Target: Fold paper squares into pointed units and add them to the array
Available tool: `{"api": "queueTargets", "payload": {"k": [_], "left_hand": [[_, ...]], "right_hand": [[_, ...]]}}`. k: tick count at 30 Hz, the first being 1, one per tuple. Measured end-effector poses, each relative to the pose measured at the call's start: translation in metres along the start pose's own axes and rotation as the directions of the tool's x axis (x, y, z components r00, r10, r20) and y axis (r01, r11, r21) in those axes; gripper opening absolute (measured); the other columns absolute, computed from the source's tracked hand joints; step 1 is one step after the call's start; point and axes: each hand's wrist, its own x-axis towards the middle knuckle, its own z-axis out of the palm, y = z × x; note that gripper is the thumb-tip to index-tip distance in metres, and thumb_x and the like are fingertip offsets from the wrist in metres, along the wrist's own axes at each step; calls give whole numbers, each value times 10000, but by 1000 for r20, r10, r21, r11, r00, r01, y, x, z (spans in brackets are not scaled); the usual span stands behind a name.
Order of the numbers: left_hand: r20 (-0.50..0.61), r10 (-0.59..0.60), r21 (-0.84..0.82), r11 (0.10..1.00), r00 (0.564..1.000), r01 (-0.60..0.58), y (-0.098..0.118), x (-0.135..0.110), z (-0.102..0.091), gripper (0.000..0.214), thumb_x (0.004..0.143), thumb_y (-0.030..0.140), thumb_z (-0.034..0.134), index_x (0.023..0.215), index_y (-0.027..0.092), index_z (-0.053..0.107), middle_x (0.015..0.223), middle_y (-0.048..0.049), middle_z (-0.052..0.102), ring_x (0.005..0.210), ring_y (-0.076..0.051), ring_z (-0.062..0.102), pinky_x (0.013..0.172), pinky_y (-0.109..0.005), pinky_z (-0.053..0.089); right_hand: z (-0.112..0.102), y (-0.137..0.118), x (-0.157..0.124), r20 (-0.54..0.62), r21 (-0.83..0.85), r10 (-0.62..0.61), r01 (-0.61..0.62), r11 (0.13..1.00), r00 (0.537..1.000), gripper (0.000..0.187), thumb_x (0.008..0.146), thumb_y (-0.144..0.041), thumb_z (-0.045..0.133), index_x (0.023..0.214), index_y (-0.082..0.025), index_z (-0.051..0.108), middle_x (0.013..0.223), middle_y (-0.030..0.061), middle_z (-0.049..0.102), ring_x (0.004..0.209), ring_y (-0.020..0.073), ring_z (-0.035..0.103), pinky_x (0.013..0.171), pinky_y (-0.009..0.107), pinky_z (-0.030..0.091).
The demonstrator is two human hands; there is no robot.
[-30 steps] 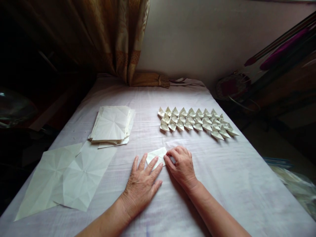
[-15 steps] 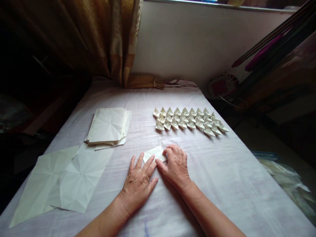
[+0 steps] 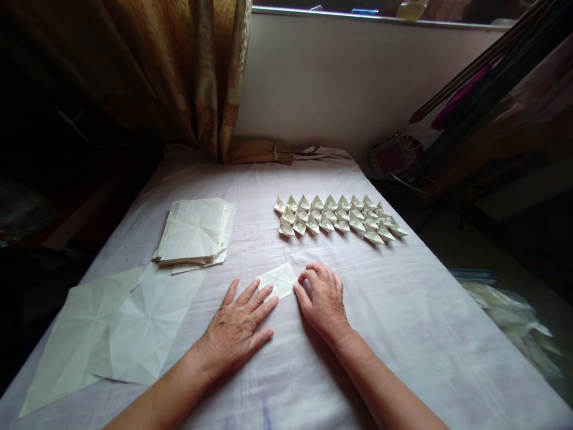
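A small folded piece of white paper (image 3: 281,279) lies flat on the cloth in front of me, creased across its middle. My left hand (image 3: 239,319) is spread flat, its fingertips resting on the paper's left and lower edge. At the right end of the paper is my right hand (image 3: 323,298), fingers curled, with thumb and forefinger pinching the corner. Beyond it stand rows of small folded paper boats (image 3: 329,222), several of them set close together.
To the left sits a stack of creased paper sheets (image 3: 192,230). Two larger creased sheets (image 3: 89,334) overlap nearer me. A pale sheet (image 3: 403,334) covers the table. Behind hang a gold curtain (image 3: 219,83) and a white wall (image 3: 304,77). Plastic bags (image 3: 510,322) lie beyond the right edge.
My left hand has slid left and slightly down, uncovering more of the paper. The right hand has shifted slightly right, to the paper's end. The whole view has moved slightly.
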Motion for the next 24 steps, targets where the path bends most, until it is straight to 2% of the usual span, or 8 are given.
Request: {"api": "queueTargets", "payload": {"k": [4,8,13,16,18,21,23,24], "left_hand": [[48,29,-11,1000,998,-28,-14,-10,-7,545,942,474,474,1456,325,376,1502,-14,437,1384,-276,361,1170,-534,37],[56,39,-34,999,998,-37,-21,-14,-12,530,935,485,486,1443,366,392,1501,-13,438,1395,-282,347,1168,-535,74],[153,18,-91,996,988,-4,-29,-10,-17,567,897,601,479,1428,419,401,1540,-79,363,1404,-376,309,1119,-630,119],[198,10,-120,993,980,14,-30,-8,-19,589,886,613,489,1436,437,377,1549,-93,340,1418,-403,266,1101,-665,112],[202,6,-127,992,979,20,-30,-8,-19,596,878,610,509,1434,444,375,1556,-97,324,1426,-410,243,1096,-677,99],[194,-1,-118,993,981,24,-29,-8,-19,613,861,588,554,1431,444,380,1572,-98,287,1432,-408,226,1099,-672,93],[187,2,-110,994,982,19,-31,-8,-19,614,857,575,568,1427,438,389,1574,-94,284,1430,-400,237,1102,-665,93],[182,5,-106,994,983,14,-32,-8,-19,612,858,574,566,1427,430,394,1569,-92,300,1426,-394,251,1104,-662,88]], "right_hand": [[0,0,-1,6,9,-5,5,1000,1000,46,841,-245,608,879,-226,591,1110,84,589,1134,276,504,981,461,349],[0,2,-1,-5,13,-17,17,1000,1000,33,846,-248,598,870,-227,590,1102,80,589,1118,271,509,978,460,347],[2,5,-2,-7,-20,-48,48,999,999,47,858,-260,574,867,-222,600,1100,86,599,1097,268,522,958,455,368],[3,3,-2,-53,-53,-138,135,989,989,76,875,-220,543,902,-211,613,1165,106,605,1175,291,492,999,486,339],[3,-2,-1,-70,-40,-262,260,965,963,130,887,-192,520,947,-210,633,1206,109,612,1213,302,473,1008,491,337],[3,-12,1,6,83,-492,490,868,871,191,913,-182,500,999,-228,664,1112,81,671,1098,248,553,927,396,424],[3,-17,2,51,172,-577,562,809,815,220,930,-174,483,1019,-233,676,1030,64,696,1001,208,593,862,339,466],[3,-17,2,60,199,-593,573,795,803,234,937,-169,473,1033,-230,677,1020,62,699,985,200,600,848,329,477]]}}
